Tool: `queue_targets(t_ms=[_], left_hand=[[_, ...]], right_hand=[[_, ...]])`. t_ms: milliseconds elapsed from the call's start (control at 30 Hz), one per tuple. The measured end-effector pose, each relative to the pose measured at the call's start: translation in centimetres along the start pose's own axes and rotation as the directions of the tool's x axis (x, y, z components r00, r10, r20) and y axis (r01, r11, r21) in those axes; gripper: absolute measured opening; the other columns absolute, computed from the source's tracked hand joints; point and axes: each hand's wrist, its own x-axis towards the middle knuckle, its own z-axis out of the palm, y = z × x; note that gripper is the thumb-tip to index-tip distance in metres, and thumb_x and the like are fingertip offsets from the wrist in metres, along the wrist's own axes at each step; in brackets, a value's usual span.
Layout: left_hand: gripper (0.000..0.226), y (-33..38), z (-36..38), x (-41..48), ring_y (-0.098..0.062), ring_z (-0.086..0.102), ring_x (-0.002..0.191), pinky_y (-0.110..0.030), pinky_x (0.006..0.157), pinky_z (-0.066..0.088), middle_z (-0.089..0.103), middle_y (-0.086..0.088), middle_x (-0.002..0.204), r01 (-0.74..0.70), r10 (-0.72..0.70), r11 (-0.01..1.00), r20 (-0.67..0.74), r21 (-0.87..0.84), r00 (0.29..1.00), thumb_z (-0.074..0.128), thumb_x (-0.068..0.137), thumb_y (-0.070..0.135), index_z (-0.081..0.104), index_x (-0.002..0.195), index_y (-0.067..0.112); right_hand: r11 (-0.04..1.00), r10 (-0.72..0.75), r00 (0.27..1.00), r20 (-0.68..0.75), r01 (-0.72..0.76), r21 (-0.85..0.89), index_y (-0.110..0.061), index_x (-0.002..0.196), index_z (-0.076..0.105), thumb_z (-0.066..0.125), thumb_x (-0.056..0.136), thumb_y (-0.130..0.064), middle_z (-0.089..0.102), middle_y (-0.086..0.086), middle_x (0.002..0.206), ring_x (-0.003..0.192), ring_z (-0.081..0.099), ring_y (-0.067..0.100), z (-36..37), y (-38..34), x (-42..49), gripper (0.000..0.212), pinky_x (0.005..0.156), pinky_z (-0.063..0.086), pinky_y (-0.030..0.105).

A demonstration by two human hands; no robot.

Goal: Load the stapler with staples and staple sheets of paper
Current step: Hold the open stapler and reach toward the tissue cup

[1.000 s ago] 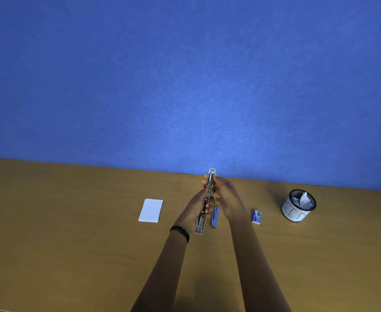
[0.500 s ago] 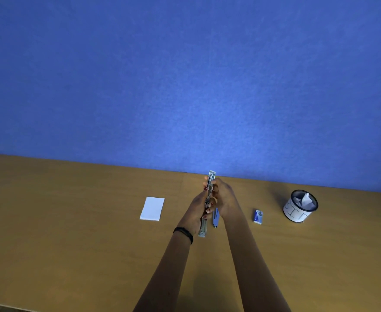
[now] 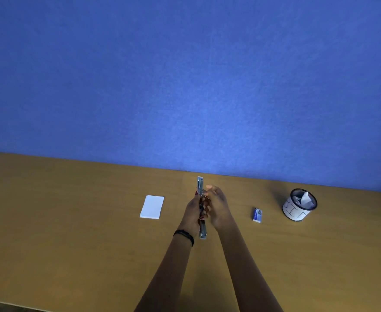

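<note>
A long metal stapler [image 3: 200, 185] is held above the wooden table [image 3: 72, 244], swung open lengthwise, one end pointing at the wall and the other [image 3: 203, 234] towards me. My left hand [image 3: 192, 213] grips its middle. My right hand [image 3: 217, 207] sits against the stapler's right side, fingers pinched near the open channel; what they hold is too small to tell. A small stack of white paper [image 3: 152, 207] lies to the left. A little blue staple box [image 3: 257, 215] lies to the right.
A round white and black cup [image 3: 299, 208] with crumpled paper inside stands at the far right. A blue wall [image 3: 185, 86] rises straight behind the table. The table's near edge runs along the bottom left.
My hands and the stapler stay in nearly the same place. The blue part seen beside my right hand earlier is now hidden. The camera view has shifted slightly.
</note>
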Motion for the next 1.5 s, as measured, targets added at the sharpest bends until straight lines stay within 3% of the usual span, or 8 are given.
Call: queue_targets(t_ms=[200, 333, 500, 633, 1000, 1233, 1400, 1500], left_hand=[[0.035, 0.2, 0.1, 0.1, -0.004, 0.033, 0.042, -0.015, 0.038, 0.027, 0.040, 0.001, 0.060, 0.001, -0.001, 1.000, -0.026, 0.001, 1.000, 0.029, 0.103, 0.026, 0.052, 0.080, 0.013], [0.036, 0.2, 0.0, 0.3, -0.004, 0.033, 0.041, -0.016, 0.039, 0.028, 0.040, 0.003, 0.057, 0.022, -0.022, 0.999, -0.031, 0.023, 0.999, 0.030, 0.103, 0.027, 0.052, 0.077, 0.013], [0.035, 0.1, 0.0, 0.5, -0.006, 0.033, 0.043, -0.018, 0.042, 0.027, 0.041, 0.005, 0.051, 0.045, -0.044, 0.998, -0.033, 0.041, 0.998, 0.034, 0.101, 0.025, 0.052, 0.073, 0.014], [0.038, 0.1, -0.1, 0.7, -0.004, 0.034, 0.036, -0.016, 0.036, 0.028, 0.041, 0.006, 0.046, 0.048, -0.047, 0.999, -0.054, 0.024, 0.997, 0.032, 0.102, 0.027, 0.050, 0.071, 0.013], [0.041, 0.5, -0.7, 1.8, -0.003, 0.037, 0.029, -0.014, 0.033, 0.031, 0.042, 0.006, 0.041, 0.044, -0.051, 0.997, -0.116, -0.062, 0.992, 0.032, 0.102, 0.033, 0.050, 0.071, 0.012], [0.036, 0.3, -1.5, 2.2, -0.004, 0.041, 0.031, -0.016, 0.034, 0.033, 0.048, 0.006, 0.037, 0.099, -0.113, 0.988, -0.127, -0.115, 0.985, 0.036, 0.101, 0.036, 0.054, 0.081, 0.012], [0.033, -0.1, -1.9, 2.8, -0.002, 0.039, 0.031, -0.015, 0.035, 0.034, 0.049, 0.001, 0.050, 0.095, -0.095, 0.995, -0.161, -0.006, 0.982, 0.039, 0.100, 0.033, 0.057, 0.084, 0.011], [0.033, -0.6, -2.3, 3.0, -0.005, 0.039, 0.037, -0.016, 0.039, 0.035, 0.050, 0.006, 0.041, 0.114, -0.107, 0.992, -0.136, 0.045, 0.985, 0.039, 0.101, 0.032, 0.060, 0.087, 0.011]], right_hand=[[0.981, -0.165, 0.986, -0.005, 0.163, -0.108, -0.016, 0.070, 0.056, 0.054, 0.084, -0.005, 0.056, 0.005, 0.066, 0.053, 0.049, 0.014, -0.3, 0.7, 0.1, 0.018, 0.046, 0.039, 0.024], [0.889, -0.348, 0.934, 0.082, 0.357, -0.286, -0.015, 0.075, 0.058, 0.053, 0.086, -0.003, 0.066, 0.000, 0.095, 0.082, 0.060, 0.012, -1.3, 0.7, 0.2, 0.018, 0.070, 0.049, 0.027], [0.755, -0.464, 0.865, 0.188, 0.498, -0.426, -0.007, 0.084, 0.059, 0.056, 0.085, 0.002, 0.062, -0.003, 0.085, 0.084, 0.060, 0.010, -2.5, 0.6, 0.1, 0.009, 0.074, 0.047, 0.019], [0.670, -0.494, 0.828, 0.263, 0.556, -0.491, -0.002, 0.082, 0.059, 0.060, 0.083, 0.002, 0.063, 0.004, 0.084, 0.084, 0.061, 0.016, -3.2, 0.4, -0.2, 0.005, 0.076, 0.046, 0.031], [0.510, -0.582, 0.726, 0.365, 0.676, -0.531, -0.002, 0.083, 0.071, 0.069, 0.078, 0.002, 0.066, 0.009, 0.088, 0.080, 0.062, 0.013, -3.5, 1.0, -0.6, 0.007, 0.075, 0.046, 0.013], [0.489, -0.571, 0.728, 0.378, 0.672, -0.556, -0.005, 0.092, 0.074, 0.069, 0.080, -0.003, 0.065, 0.007, 0.092, 0.084, 0.061, 0.010, -3.9, 1.7, -0.4, 0.013, 0.079, 0.047, 0.016], [0.593, -0.526, 0.800, 0.290, 0.589, -0.550, -0.004, 0.094, 0.073, 0.064, 0.084, -0.001, 0.067, 0.011, 0.095, 0.081, 0.060, 0.001, -3.5, 2.7, -0.1, 0.014, 0.073, 0.044, 0.006], [0.655, -0.471, 0.836, 0.283, 0.546, -0.523, 0.001, 0.093, 0.071, 0.062, 0.084, 0.002, 0.067, 0.015, 0.092, 0.073, 0.062, -0.002, -3.3, 3.3, 0.0, 0.013, 0.068, 0.046, 0.006]])
